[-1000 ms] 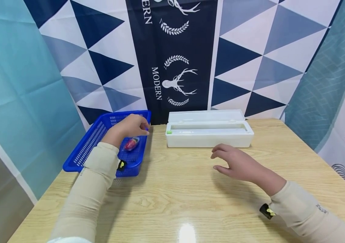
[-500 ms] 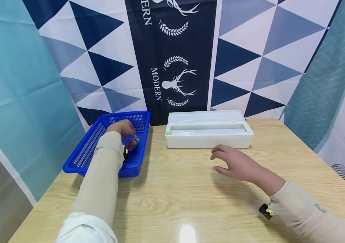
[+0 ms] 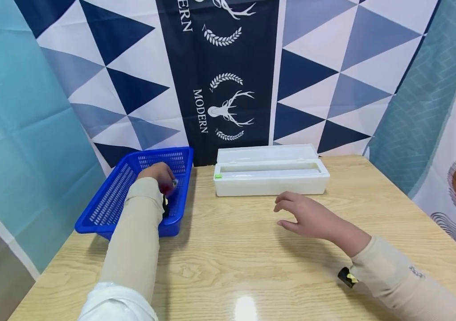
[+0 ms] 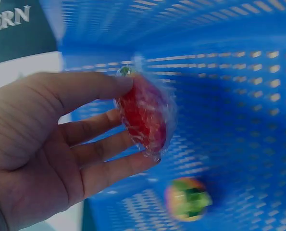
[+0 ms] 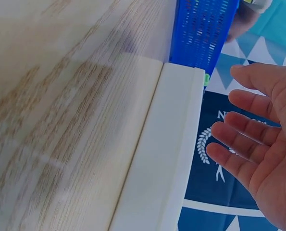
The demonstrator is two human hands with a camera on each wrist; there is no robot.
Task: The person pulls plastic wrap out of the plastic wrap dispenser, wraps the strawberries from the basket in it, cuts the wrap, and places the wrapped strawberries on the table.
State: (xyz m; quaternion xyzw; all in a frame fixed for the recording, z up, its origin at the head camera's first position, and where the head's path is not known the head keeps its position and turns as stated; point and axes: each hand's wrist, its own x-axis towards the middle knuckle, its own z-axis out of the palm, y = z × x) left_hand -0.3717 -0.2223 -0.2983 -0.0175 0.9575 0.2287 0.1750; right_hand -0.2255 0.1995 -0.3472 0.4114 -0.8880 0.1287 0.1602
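My left hand [image 3: 156,173] is down inside the blue plastic basket [image 3: 105,207] at the left of the table. In the left wrist view, thumb and fingers pinch a red strawberry-like piece [image 4: 147,113] with a green top, wrapped in clear plastic film. Below it in the basket lies a second roundish piece [image 4: 188,198], orange-pink with a green top, blurred. My right hand [image 3: 312,216] hovers above the table with fingers loosely bent, holding nothing. Just beyond it stands a long white box [image 3: 272,185], its lid raised and a slot along its top.
The wooden table [image 3: 211,263] extends between basket and box toward me. A patterned cloth [image 3: 312,67] hangs right behind both. A small green tab [image 3: 218,176] sits at the box's left end.
My left hand has gone from above the basket's right side down into it and taken hold of the wrapped red piece. The right hand stays nearly still; the head view shifts slightly.
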